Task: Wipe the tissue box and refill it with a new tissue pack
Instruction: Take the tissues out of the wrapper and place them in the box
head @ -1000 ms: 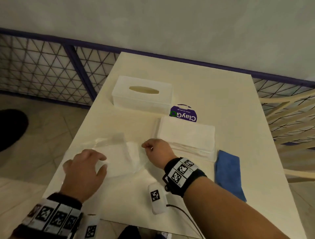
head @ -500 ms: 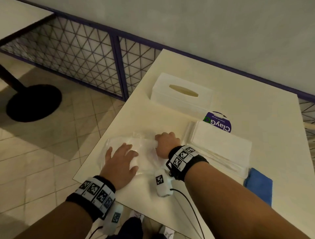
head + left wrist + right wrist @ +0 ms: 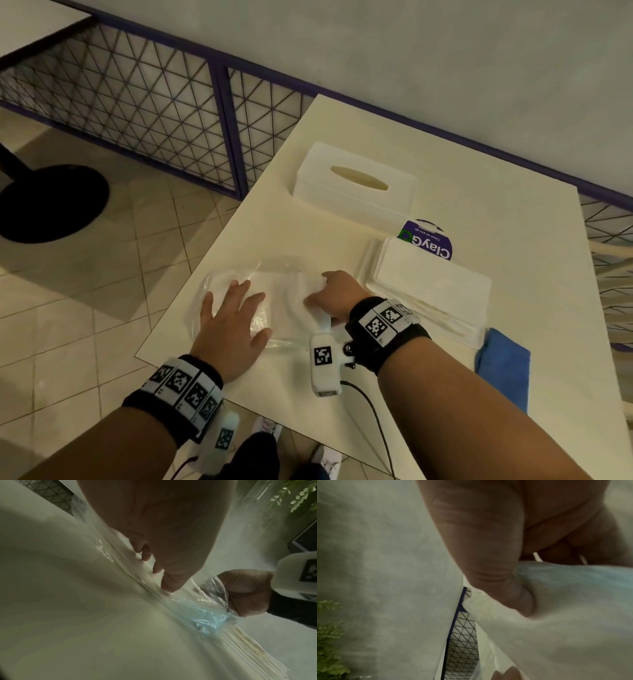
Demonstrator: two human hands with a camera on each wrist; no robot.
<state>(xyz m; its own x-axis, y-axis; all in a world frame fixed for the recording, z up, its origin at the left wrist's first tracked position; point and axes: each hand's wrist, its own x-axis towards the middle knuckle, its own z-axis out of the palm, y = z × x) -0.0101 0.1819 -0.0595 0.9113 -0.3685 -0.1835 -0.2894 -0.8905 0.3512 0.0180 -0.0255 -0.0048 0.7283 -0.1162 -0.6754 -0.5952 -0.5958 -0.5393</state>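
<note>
A clear plastic tissue pack (image 3: 284, 301) lies near the table's front left corner. My left hand (image 3: 233, 315) lies flat on its left part, fingers spread and pressing down. At the pack's right end my right hand (image 3: 335, 294) has curled fingers that pinch the white tissues (image 3: 539, 628) and the wrapper (image 3: 214, 592). The white tissue box (image 3: 356, 185), with an oval slot on top, stands empty at the back. To the right lies a flat stack of white tissues (image 3: 428, 284), and beside that a blue cloth (image 3: 503, 370).
A purple "ClayGo" label (image 3: 428, 240) sticks out behind the stack. The table (image 3: 479, 171) ends just left of the pack, above tiled floor. A purple mesh fence (image 3: 154, 113) and a wall run behind. Chair slats (image 3: 613, 260) show at the right edge.
My view has swung left and closer. The left hand slid further onto the pack and flattened. The right hand moved onto the pack's right end and closed on it.
</note>
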